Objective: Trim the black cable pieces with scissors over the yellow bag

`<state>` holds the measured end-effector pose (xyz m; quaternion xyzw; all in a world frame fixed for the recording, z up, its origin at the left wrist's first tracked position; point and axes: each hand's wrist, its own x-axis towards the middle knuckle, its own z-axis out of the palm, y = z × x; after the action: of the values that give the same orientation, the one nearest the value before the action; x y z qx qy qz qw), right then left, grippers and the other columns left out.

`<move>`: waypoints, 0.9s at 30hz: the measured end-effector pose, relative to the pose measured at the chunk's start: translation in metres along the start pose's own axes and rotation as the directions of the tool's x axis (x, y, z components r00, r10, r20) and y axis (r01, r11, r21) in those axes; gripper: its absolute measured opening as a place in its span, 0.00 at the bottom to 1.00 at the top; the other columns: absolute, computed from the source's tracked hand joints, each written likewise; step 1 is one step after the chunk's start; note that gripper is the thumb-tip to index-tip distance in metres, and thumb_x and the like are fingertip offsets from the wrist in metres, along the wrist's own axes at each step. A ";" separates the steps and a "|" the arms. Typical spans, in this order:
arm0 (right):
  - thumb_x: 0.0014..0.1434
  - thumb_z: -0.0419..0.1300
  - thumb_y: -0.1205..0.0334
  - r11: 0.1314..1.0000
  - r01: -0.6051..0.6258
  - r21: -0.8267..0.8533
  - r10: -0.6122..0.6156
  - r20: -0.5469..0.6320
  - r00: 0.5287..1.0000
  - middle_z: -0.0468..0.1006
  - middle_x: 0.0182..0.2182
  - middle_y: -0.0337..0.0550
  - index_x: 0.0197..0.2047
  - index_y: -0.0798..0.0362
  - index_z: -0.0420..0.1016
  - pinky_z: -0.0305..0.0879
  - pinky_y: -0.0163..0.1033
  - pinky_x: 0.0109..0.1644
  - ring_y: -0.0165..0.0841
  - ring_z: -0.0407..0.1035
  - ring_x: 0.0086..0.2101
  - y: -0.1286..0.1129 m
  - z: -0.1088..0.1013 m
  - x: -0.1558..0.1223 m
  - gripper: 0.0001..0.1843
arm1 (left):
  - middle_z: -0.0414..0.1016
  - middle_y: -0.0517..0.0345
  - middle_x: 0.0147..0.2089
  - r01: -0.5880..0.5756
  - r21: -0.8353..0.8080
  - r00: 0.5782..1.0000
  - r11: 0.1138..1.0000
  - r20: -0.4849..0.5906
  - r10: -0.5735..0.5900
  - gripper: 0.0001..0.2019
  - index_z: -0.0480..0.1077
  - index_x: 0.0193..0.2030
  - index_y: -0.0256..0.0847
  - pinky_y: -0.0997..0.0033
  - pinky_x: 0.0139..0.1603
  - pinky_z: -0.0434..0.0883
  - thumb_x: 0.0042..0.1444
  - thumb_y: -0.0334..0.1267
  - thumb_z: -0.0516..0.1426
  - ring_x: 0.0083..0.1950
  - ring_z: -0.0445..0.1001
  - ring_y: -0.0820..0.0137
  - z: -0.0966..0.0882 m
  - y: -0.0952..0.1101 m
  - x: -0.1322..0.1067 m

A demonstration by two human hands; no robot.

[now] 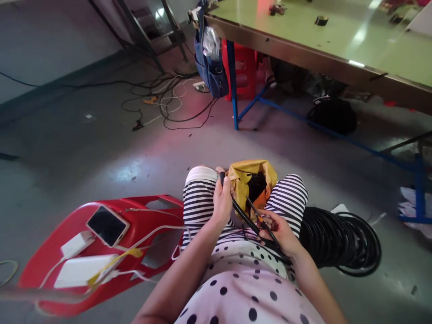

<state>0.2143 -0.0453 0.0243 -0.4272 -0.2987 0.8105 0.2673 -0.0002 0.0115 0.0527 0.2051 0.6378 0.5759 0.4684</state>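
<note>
My left hand [222, 200] is closed round a black corrugated tube [240, 211] near its upper end, which pokes out above the fingers. From there the tube slants down to the right across my lap. My right hand [278, 229] grips a pair of scissors [257, 215] with dark blades and a bit of orange, pointing up and left beside the tube. Whether its fingers also touch the tube I cannot tell. Between my knees stands an open yellow bag [239, 173] with dark pieces inside. A large coil of black tubing [340, 240] lies on the floor to my right.
On my left, a red plastic chair [77, 216] bears a phone [107, 225], a white charger [77, 244], a white box-like block [84, 270] and cables. A green-topped table [297, 40] with blue legs stands ahead, a blue bag [211, 74] hanging at its corner. Cables [172, 101] tangle on the floor.
</note>
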 end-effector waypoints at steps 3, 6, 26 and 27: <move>0.39 0.85 0.62 0.999 0.042 0.011 -0.041 -0.052 0.998 0.80 0.36 0.38 0.56 0.40 0.83 0.75 0.38 0.28 0.34 0.77 0.30 -0.003 -0.008 0.008 0.39 | 0.62 0.66 0.27 0.074 -0.062 0.997 0.995 -0.004 -0.075 0.27 0.62 0.34 0.45 0.72 0.28 0.62 0.58 0.68 0.62 0.27 0.62 0.73 -0.001 -0.004 0.000; 0.39 0.85 0.62 0.997 0.065 0.046 -0.061 -0.090 0.994 0.80 0.36 0.37 0.56 0.41 0.84 0.74 0.38 0.27 0.34 0.77 0.29 -0.002 -0.015 0.015 0.39 | 0.72 0.61 0.33 0.206 -0.068 0.970 0.976 0.146 -0.194 0.25 0.71 0.36 0.42 0.74 0.32 0.65 0.51 0.62 0.69 0.32 0.69 0.73 -0.007 -0.004 -0.009; 0.40 0.85 0.57 0.998 0.059 0.014 -0.054 -0.250 0.967 0.80 0.36 0.37 0.58 0.47 0.83 0.73 0.36 0.26 0.34 0.78 0.27 0.005 -0.026 0.009 0.41 | 0.76 0.55 0.38 0.219 0.359 0.345 0.907 0.841 -0.417 0.32 0.76 0.50 0.35 0.68 0.48 0.66 0.60 0.67 0.64 0.41 0.70 0.70 -0.068 -0.023 -0.040; 0.40 0.85 0.57 0.997 0.080 0.019 -0.072 -0.270 0.960 0.80 0.36 0.36 0.59 0.47 0.82 0.73 0.37 0.26 0.34 0.78 0.27 0.008 -0.026 0.005 0.41 | 0.77 0.54 0.39 0.202 0.369 0.286 0.907 0.863 -0.416 0.32 0.76 0.51 0.35 0.68 0.49 0.66 0.61 0.67 0.63 0.42 0.71 0.69 -0.072 -0.023 -0.038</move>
<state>0.2326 -0.0406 0.0043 -0.5173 -0.2636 0.7386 0.3426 -0.0360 -0.0641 0.0374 0.4093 0.3375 0.1917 0.8257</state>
